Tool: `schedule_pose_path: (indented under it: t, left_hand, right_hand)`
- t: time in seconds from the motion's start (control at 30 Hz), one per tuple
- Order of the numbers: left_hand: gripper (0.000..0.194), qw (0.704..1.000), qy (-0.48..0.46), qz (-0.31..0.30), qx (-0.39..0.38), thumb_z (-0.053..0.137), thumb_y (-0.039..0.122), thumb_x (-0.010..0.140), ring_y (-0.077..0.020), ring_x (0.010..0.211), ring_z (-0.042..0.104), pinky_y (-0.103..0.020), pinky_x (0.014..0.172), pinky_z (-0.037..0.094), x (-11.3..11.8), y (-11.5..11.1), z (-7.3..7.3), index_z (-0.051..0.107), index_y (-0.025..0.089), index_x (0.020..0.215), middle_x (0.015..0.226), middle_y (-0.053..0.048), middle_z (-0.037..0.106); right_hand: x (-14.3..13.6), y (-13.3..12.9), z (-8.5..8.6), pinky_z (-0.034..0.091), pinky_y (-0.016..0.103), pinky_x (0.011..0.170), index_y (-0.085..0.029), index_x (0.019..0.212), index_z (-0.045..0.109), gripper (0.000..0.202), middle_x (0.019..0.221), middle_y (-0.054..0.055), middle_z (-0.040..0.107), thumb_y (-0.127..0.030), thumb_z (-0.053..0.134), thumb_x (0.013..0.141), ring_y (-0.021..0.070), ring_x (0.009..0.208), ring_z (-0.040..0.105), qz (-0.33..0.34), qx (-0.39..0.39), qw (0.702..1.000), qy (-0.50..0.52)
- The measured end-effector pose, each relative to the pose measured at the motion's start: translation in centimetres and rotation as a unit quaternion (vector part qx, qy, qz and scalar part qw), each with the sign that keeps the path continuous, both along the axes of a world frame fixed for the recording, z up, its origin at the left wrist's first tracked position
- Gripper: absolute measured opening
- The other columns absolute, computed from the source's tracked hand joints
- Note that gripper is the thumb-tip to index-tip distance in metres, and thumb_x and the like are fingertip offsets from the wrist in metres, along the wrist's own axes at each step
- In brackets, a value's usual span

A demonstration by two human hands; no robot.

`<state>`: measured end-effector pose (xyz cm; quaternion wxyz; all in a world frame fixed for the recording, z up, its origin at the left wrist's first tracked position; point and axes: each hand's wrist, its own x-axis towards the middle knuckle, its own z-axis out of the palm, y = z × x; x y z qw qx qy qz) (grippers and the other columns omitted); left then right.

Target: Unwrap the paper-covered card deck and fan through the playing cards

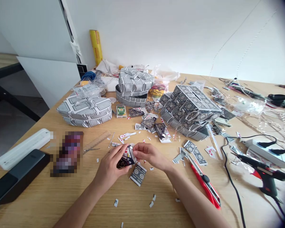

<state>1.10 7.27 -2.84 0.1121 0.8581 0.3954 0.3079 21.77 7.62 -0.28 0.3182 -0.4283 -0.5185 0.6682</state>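
Pale wood grain runs across a wide table point(68, 196) pushed up to a white wall, its top littered with paper scraps and cut playing cards. Near the front edge the left hand point(110, 166) and the right hand point(150, 155) meet over one small folded playing-card piece point(126, 159), each pinching it with closed fingers so that the piece sits between them just above the tabletop. Just below it a patterned card strip point(138, 174) lies flat on the wood. Behind the hands stand three containers covered in card backs: a heart-shaped box point(85, 109) at the left with its lid on, a round box point(133, 86) in the middle whose lid sits slightly askew, and a chest-shaped box point(191, 109) at the right, shut and surrounded by loose cards; what lies inside any of them cannot be told. A small green card pack point(121, 111) sits between the heart-shaped box and the round box. To the right of the hands lies a red utility knife point(205, 183), and further right a black-and-red glue gun point(261, 172) rests with its cord trailing. A clear plastic bag point(159, 84) behind the round box holds coloured pieces. A yellow roll point(96, 47) leans upright against the wall.
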Motion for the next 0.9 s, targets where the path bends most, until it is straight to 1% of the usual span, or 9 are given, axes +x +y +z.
schedule_pose_path:
  t: [0.13,0.27,0.4,0.5,0.6,0.7,0.77,0.83,0.9]
  left_hand:
    - [0.065,1.0,-0.019,-0.009,-0.02,0.068,0.021,0.078,-0.0218,0.115,0.062,-0.033,0.1,0.05,-0.1,0.1,0.1,0.044,0.021,0.139,0.13,-0.009,0.061]
    - [0.067,1.0,-0.015,-0.015,-0.017,0.067,0.021,0.079,-0.0217,0.117,0.061,-0.035,0.1,0.05,0.0,0.0,0.0,0.042,0.024,0.141,0.131,-0.009,0.061]
    - [0.069,1.0,-0.01,-0.018,-0.016,0.066,0.02,0.079,-0.0229,0.118,0.061,-0.036,0.1,0.05,0.1,-0.1,-0.3,0.039,0.025,0.143,0.132,-0.009,0.061]
    - [0.069,1.0,-0.008,-0.02,-0.02,0.065,0.02,0.079,-0.0232,0.116,0.062,-0.036,0.098,0.052,0.3,-0.2,-0.5,0.039,0.024,0.142,0.13,-0.01,0.062]
    - [0.068,1.0,0.002,-0.016,-0.021,0.067,0.024,0.079,-0.0239,0.115,0.062,-0.036,0.096,0.053,0.4,-0.1,-0.7,0.04,0.022,0.142,0.129,-0.011,0.062]
    - [0.067,1.0,0.015,-0.002,-0.011,0.067,0.027,0.08,-0.0244,0.113,0.063,-0.037,0.094,0.054,0.2,0.2,-0.8,0.041,0.021,0.141,0.129,-0.012,0.062]
    - [0.065,1.0,0.021,0.002,-0.001,0.066,0.027,0.081,-0.0246,0.114,0.063,-0.038,0.094,0.053,-0.1,0.4,-0.9,0.041,0.021,0.141,0.13,-0.012,0.062]
    - [0.065,1.0,0.028,-0.001,0.005,0.066,0.027,0.081,-0.0246,0.114,0.063,-0.038,0.094,0.053,-0.2,0.3,-0.8,0.042,0.02,0.14,0.13,-0.011,0.062]
    - [0.064,0.999,0.036,-0.009,0.006,0.066,0.025,0.08,-0.0242,0.112,0.063,-0.037,0.093,0.054,0.0,0.2,-0.7,0.042,0.021,0.14,0.129,-0.011,0.062]
  right_hand:
    - [-0.1,-0.1,-0.2,0.04,0.024,0.06,-0.016,0.082,0.059,0.048,0.072,-0.002,0.058,-0.056,0.08,0.064,0.0097,0.063,0.051,-0.028,-0.009,1.0,0.006]
    - [-0.1,-0.2,-0.7,0.04,0.023,0.06,-0.016,0.081,0.059,0.042,0.071,-0.003,0.057,-0.047,0.082,0.065,0.0091,0.062,0.05,-0.038,0.001,0.999,-0.01]
    - [-0.4,-0.2,-0.8,0.038,0.022,0.056,-0.016,0.078,0.059,0.031,0.066,-0.004,0.056,-0.038,0.078,0.066,0.0087,0.058,0.047,-0.045,0.01,0.998,-0.05]
    - [-0.9,-0.2,-0.9,0.036,0.021,0.052,-0.017,0.072,0.057,0.018,0.062,-0.004,0.054,-0.027,0.07,0.063,0.0081,0.057,0.045,-0.071,0.024,0.992,-0.102]
    - [-0.9,-0.2,-0.8,0.033,0.02,0.05,-0.017,0.068,0.057,0.011,0.059,-0.005,0.052,-0.02,0.064,0.06,0.008,0.056,0.042,-0.095,0.029,0.986,-0.134]
    - [-0.1,-0.2,-0.2,0.032,0.021,0.049,-0.017,0.072,0.058,0.012,0.061,-0.004,0.052,-0.021,0.062,0.061,0.0086,0.055,0.043,-0.119,0.036,0.98,-0.154]
    - [0.8,-0.3,0.4,0.034,0.022,0.051,-0.017,0.076,0.058,0.014,0.064,-0.003,0.054,-0.024,0.062,0.065,0.0098,0.057,0.045,-0.128,0.051,0.976,-0.168]
    - [1.4,-0.6,0.8,0.039,0.024,0.056,-0.016,0.082,0.058,0.017,0.071,-0.001,0.058,-0.028,0.062,0.07,0.0119,0.062,0.049,-0.114,0.076,0.976,-0.172]
    - [1.6,-0.9,0.8,0.043,0.026,0.062,-0.017,0.089,0.058,0.021,0.081,0.001,0.061,-0.034,0.06,0.077,0.0137,0.071,0.053,-0.085,0.092,0.979,-0.159]
